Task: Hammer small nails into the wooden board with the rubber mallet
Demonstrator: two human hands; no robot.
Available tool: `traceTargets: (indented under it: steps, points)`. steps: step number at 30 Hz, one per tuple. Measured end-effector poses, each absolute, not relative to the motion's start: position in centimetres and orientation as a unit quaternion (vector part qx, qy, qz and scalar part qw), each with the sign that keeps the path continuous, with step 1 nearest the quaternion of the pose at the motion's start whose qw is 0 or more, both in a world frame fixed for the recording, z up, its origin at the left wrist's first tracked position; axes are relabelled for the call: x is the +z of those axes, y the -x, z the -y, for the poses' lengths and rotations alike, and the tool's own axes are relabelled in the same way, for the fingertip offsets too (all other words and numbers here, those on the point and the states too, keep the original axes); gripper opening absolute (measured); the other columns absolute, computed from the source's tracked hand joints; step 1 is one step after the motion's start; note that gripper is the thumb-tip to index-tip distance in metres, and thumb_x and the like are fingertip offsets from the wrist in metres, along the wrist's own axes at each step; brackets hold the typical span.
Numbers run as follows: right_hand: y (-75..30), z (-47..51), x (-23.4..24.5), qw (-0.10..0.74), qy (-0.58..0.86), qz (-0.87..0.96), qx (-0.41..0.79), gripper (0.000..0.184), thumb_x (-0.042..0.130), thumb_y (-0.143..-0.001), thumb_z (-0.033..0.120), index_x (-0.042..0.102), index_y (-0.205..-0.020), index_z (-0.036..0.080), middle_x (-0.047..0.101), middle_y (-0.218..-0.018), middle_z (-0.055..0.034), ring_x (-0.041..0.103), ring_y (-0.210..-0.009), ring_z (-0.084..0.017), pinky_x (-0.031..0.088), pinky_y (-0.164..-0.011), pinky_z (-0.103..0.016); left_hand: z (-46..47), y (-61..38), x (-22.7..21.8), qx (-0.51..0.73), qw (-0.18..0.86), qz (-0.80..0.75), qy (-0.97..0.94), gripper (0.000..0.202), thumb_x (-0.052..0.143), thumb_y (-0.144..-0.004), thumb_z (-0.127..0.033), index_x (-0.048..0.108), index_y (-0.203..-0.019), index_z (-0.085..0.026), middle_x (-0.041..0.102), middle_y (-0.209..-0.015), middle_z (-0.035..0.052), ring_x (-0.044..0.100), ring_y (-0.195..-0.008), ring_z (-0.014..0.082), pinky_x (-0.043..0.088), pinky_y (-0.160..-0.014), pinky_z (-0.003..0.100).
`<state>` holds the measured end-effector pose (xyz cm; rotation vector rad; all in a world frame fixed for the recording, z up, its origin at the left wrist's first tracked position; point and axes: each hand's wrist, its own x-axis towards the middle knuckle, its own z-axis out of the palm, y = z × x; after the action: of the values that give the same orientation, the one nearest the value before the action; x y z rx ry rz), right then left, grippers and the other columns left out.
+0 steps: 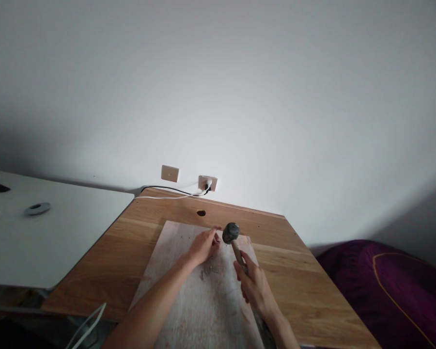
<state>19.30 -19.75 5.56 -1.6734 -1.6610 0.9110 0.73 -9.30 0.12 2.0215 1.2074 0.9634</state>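
Observation:
A mallet (231, 233) with a black, rounded head and a wooden handle is gripped in my right hand (253, 281). Its head is raised just right of my left hand (204, 246), above the far part of a pale wooden board (189, 310). My left hand rests near the board's far edge, thumb and fingers pinched together; whatever is between the fingertips is too small to make out. On the board below that hand lies a little pile of small, thin metallic pieces (212, 268), which look like nails.
The board lies on a brown wooden table (294, 276) with a cable hole (201, 213). White and black cables run to a wall socket (208, 183). At left stands a white table (76, 218) with a grey tape roll (37, 209). A purple beanbag (356, 271) is at right.

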Motion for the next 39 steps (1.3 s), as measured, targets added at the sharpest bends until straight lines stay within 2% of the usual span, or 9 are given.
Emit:
traceTargets:
  steps: [7, 13, 18, 24, 35, 39]
  points:
    - [-19.3, 20.0, 4.7, 0.31, 0.616, 0.624, 0.368, 0.058, 0.043, -0.097, 0.051, 0.049, -0.139, 0.012, 0.054, -0.059, 0.0063, 0.048, -0.034, -0.009, 0.038, -0.031, -0.018, 9.2, -0.7, -0.1, 0.361, 0.29, -0.459, -0.758, 0.049, 0.059, -0.082, -0.013, 0.057, -0.13, -0.02, 0.073, -0.093, 0.001, 0.067, -0.079, 0.0174, 0.048, -0.072, 0.026]
    - [-18.7, 20.0, 5.7, 0.328, 0.612, 0.625, 0.358, 0.06, 0.043, -0.096, 0.054, 0.049, -0.139, 0.013, 0.051, -0.06, 0.0073, 0.049, -0.036, -0.009, 0.039, -0.033, -0.019, 9.2, -0.7, -0.2, 0.357, 0.274, -0.457, -0.768, 0.038, 0.058, -0.08, -0.012, 0.062, -0.117, -0.019, 0.071, -0.085, 0.0001, 0.065, -0.077, 0.0174, 0.047, -0.072, 0.025]
    - [-18.4, 20.0, 5.3, 0.306, 0.613, 0.636, 0.354, 0.059, 0.042, -0.096, 0.051, 0.052, -0.137, 0.011, 0.052, -0.054, 0.006, 0.05, -0.035, -0.012, 0.039, -0.033, -0.021, 9.1, -0.8, -0.2, 0.365, 0.266, -0.454, -0.768, 0.043, 0.057, -0.078, -0.009, 0.062, -0.119, -0.019, 0.071, -0.085, 0.0005, 0.065, -0.076, 0.0171, 0.046, -0.071, 0.026]
    - [-18.7, 20.0, 4.4, 0.298, 0.631, 0.621, 0.357, 0.063, 0.044, -0.094, 0.053, 0.052, -0.139, 0.01, 0.058, -0.058, 0.0021, 0.052, -0.035, -0.013, 0.039, -0.032, -0.022, 9.1, -0.9, -0.2, 0.362, 0.264, -0.469, -0.761, 0.045, 0.058, -0.078, -0.008, 0.063, -0.121, -0.019, 0.072, -0.082, 0.0011, 0.065, -0.073, 0.0175, 0.045, -0.067, 0.026]
    - [-18.8, 19.9, 4.3, 0.294, 0.623, 0.631, 0.355, 0.062, 0.044, -0.094, 0.052, 0.051, -0.139, 0.01, 0.056, -0.057, 0.0033, 0.052, -0.035, -0.013, 0.038, -0.032, -0.021, 9.2, -0.8, 0.0, 0.366, 0.283, -0.463, -0.756, 0.047, 0.057, -0.078, -0.009, 0.062, -0.124, -0.019, 0.071, -0.081, 0.0005, 0.065, -0.073, 0.0176, 0.046, -0.069, 0.026]
    - [-18.8, 19.9, 4.7, 0.306, 0.614, 0.632, 0.359, 0.062, 0.043, -0.094, 0.054, 0.05, -0.139, 0.011, 0.055, -0.058, 0.0049, 0.051, -0.035, -0.011, 0.039, -0.033, -0.02, 9.2, -0.7, 0.0, 0.365, 0.287, -0.459, -0.758, 0.045, 0.056, -0.078, -0.01, 0.062, -0.121, -0.02, 0.072, -0.087, 0.0011, 0.066, -0.077, 0.0177, 0.047, -0.072, 0.027]
